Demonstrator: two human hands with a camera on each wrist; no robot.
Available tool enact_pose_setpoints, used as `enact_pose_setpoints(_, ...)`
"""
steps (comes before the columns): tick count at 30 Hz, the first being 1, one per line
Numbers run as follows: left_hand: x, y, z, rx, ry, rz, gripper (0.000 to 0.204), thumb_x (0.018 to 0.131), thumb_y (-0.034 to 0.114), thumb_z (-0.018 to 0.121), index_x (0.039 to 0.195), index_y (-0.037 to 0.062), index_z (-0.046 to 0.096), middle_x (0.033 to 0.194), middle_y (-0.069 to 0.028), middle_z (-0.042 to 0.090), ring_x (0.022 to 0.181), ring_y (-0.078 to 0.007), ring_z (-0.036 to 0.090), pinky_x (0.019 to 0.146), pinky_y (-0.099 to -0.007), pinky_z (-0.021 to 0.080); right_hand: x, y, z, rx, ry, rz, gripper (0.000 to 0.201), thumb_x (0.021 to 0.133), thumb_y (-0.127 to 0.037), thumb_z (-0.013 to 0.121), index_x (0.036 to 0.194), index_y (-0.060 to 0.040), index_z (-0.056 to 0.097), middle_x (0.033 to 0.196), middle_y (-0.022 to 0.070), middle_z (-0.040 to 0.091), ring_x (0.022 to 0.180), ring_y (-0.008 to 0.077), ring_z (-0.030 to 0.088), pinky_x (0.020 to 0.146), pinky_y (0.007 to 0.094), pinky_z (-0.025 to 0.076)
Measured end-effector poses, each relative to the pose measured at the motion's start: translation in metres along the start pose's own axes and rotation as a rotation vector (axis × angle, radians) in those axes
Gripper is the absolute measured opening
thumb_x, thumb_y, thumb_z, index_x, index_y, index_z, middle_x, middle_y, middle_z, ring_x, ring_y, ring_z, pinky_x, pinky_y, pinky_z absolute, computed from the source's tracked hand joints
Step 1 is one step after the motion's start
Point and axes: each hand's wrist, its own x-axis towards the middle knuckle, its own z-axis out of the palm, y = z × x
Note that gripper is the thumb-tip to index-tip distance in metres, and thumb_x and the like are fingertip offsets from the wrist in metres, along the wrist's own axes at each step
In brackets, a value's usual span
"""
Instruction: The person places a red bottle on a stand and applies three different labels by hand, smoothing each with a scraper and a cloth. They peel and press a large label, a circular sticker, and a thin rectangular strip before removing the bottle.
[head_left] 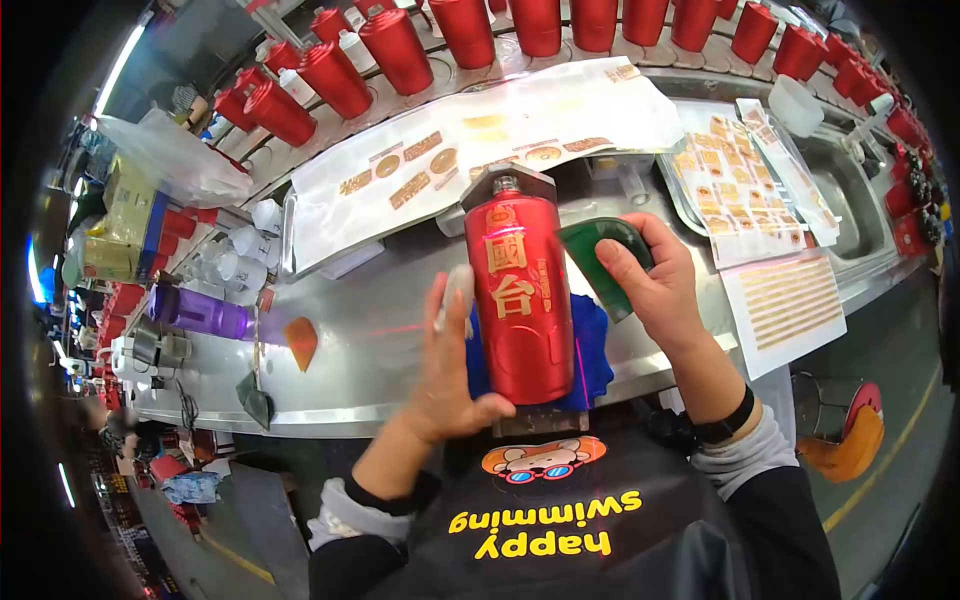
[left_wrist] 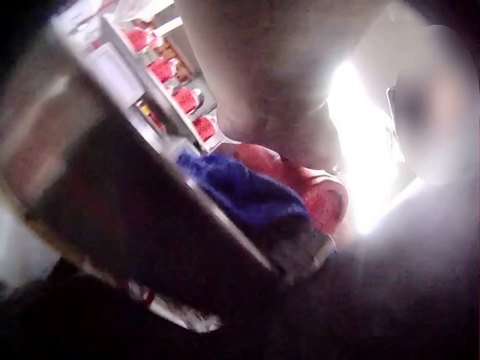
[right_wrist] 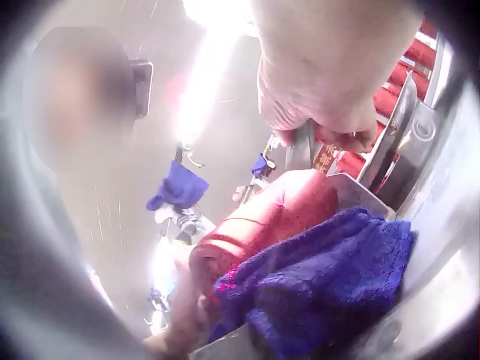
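A red bottle (head_left: 530, 350) with gold characters lies on a blue cloth (head_left: 593, 345), its neck at a metal rest (head_left: 537, 185) and its base toward the person. My left hand (head_left: 445, 375) lies along the bottle's left side, fingers extended and thumb by its base; something white covers a fingertip. In my right hand (head_left: 665, 290) a green scraper (head_left: 590, 250) is pinched between thumb and fingers, its edge close to the bottle's upper right side. The right wrist view shows the bottle (right_wrist: 262, 214) over the cloth (right_wrist: 330, 277); the left wrist view is dark.
Behind the bottle lies a white sheet (head_left: 560, 105) with gold decals. More decals fill a tray (head_left: 690, 205) at right, beside a sink (head_left: 865, 215). Red bottles (head_left: 395, 50) line the back. A purple bottle (head_left: 200, 310) and an orange scraper (head_left: 300, 342) lie at left.
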Motion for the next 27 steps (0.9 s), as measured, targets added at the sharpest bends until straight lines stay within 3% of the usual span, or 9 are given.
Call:
enact_pose_setpoints(3,0.051,-0.01,-0.023,0.158,-0.184,0.155,0.095,0.089,0.07,0.047,0.15,-0.0008,0.031,0.141,-0.0192,0.05,0.139,-0.0404,0.031,0.115,-0.0557,0.016,-0.009,0.0,0.004,0.197,-0.005,0.125,0.017,0.093,-0.015,0.067,0.103,-0.002,0.061,0.088,0.003,0.068,0.076,0.0065,0.061,0.066,0.0221,0.05)
enact_pose_setpoints(6,0.073,-0.012,-0.03,0.34,-0.299,0.3,0.084,0.093,0.065,0.042,0.147,0.0012,0.038,0.132,-0.0126,0.059,0.139,-0.0346,0.034,0.116,-0.0546,0.016,-0.013,0.003,0.001,0.14,0.013,0.13,0.019,0.093,-0.016,0.068,0.103,-0.0018,0.061,0.088,0.0026,0.068,0.076,0.0057,0.061,0.066,0.0218,0.05)
enact_pose_setpoints(7,0.075,-0.008,-0.03,0.305,-0.276,0.303,0.069,0.097,0.056,0.046,0.144,0.0049,0.045,0.128,-0.0106,0.063,0.136,-0.0312,0.037,0.116,-0.0519,0.018,-0.013,0.003,-0.001,0.153,0.005,0.14,0.019,0.092,-0.016,0.068,0.103,-0.0017,0.061,0.088,0.0025,0.068,0.077,0.0056,0.061,0.066,0.0218,0.05)
enact_pose_setpoints(10,0.068,-0.008,-0.02,0.076,-0.102,0.127,0.056,0.098,0.044,0.053,0.139,0.0065,0.051,0.127,-0.012,0.063,0.133,-0.0331,0.04,0.115,-0.049,0.021,-0.014,0.002,-0.008,0.17,-0.026,0.172,0.019,0.092,-0.016,0.068,0.102,-0.0016,0.062,0.088,0.0023,0.068,0.077,0.0053,0.061,0.067,0.0218,0.05)
enact_pose_setpoints(11,0.072,-0.001,-0.017,0.023,-0.011,0.101,0.037,0.095,0.026,0.06,0.126,0.0065,0.061,0.121,-0.0146,0.063,0.126,-0.0355,0.044,0.111,-0.0468,0.027,-0.012,0.001,-0.011,0.162,-0.045,0.184,0.018,0.092,-0.015,0.068,0.102,-0.0015,0.062,0.088,0.0021,0.068,0.077,0.0052,0.061,0.067,0.0217,0.05)
enact_pose_setpoints(15,0.083,0.007,-0.013,0.176,-0.02,0.04,0.019,0.085,0.006,0.061,0.103,0.0071,0.068,0.118,-0.0191,0.059,0.116,-0.0385,0.047,0.102,-0.0447,0.032,-0.004,-0.001,-0.011,0.203,-0.114,0.179,0.018,0.09,-0.014,0.069,0.102,-0.0014,0.063,0.089,0.001,0.067,0.078,0.0048,0.06,0.067,0.0217,0.05)
enact_pose_setpoints(21,0.107,0.013,-0.015,0.269,-0.162,0.146,0.02,0.082,0.001,0.059,0.099,0.0074,0.066,0.12,-0.0206,0.057,0.117,-0.0424,0.046,0.104,-0.047,0.032,0.005,-0.005,-0.009,0.172,-0.182,0.171,0.019,0.09,-0.014,0.069,0.105,-0.0027,0.064,0.09,0.0,0.067,0.08,0.0044,0.061,0.069,0.0217,0.051)
enact_pose_setpoints(24,0.113,0.02,-0.013,0.265,-0.188,0.125,0.019,0.082,-0.002,0.056,0.094,0.0074,0.067,0.126,-0.0185,0.057,0.121,-0.0373,0.045,0.108,-0.0444,0.026,0.006,-0.004,-0.012,0.207,-0.186,0.175,0.019,0.09,-0.015,0.069,0.105,-0.0029,0.065,0.09,0.0002,0.067,0.081,0.0048,0.061,0.069,0.0217,0.051)
enact_pose_setpoints(27,0.114,0.022,-0.013,0.26,-0.224,0.095,0.017,0.082,-0.001,0.057,0.093,0.0062,0.067,0.118,-0.017,0.06,0.121,-0.037,0.044,0.108,-0.0447,0.026,0.008,-0.003,-0.014,0.198,-0.194,0.205,0.02,0.089,-0.016,0.07,0.104,-0.0027,0.065,0.09,0.0002,0.067,0.081,0.0049,0.061,0.07,0.0223,0.051)
